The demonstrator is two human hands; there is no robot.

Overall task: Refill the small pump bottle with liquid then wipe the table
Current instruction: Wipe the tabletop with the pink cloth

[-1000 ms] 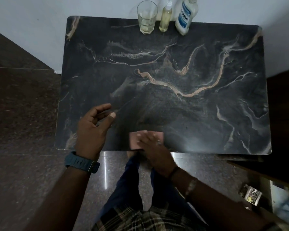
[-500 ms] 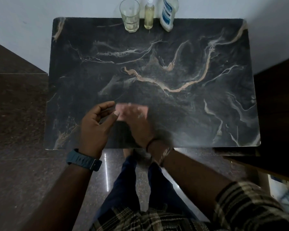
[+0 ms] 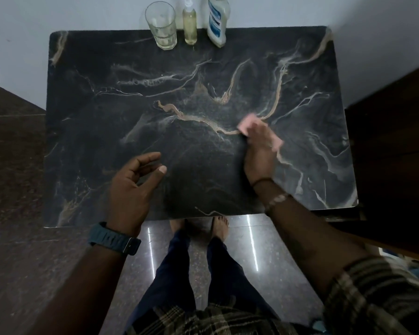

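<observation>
The right hand [image 3: 260,151] lies flat on a pink cloth [image 3: 246,123], right of the frame's centre, fingers straight and pressing it down onto the dark marble table [image 3: 155,112]. The hand is blurred, and the cloth shows only as a pink corner above the fingers and a pink edge at their right side. A thin dark band and a beaded one sit on that wrist, and a plaid sleeve covers the forearm in the lower right of the frame.

The left hand [image 3: 133,187] hovers over the table's near edge, lower left of centre, holding nothing; its fingers are loosely curled, thumb and forefinger spread apart. A dark watch [image 3: 114,239] wraps its wrist.

At the top of the frame, along the table's far edge against the pale wall, three things stand in a row: a clear glass [image 3: 161,26] with a little liquid at the bottom on the left, the small pump bottle [image 3: 189,26] of yellowish liquid in the middle, just beside the glass, and a larger bottle [image 3: 217,22] with a blue label on the right. All are well apart from both hands.

Bare feet show on the glossy floor below the table's near edge.
</observation>
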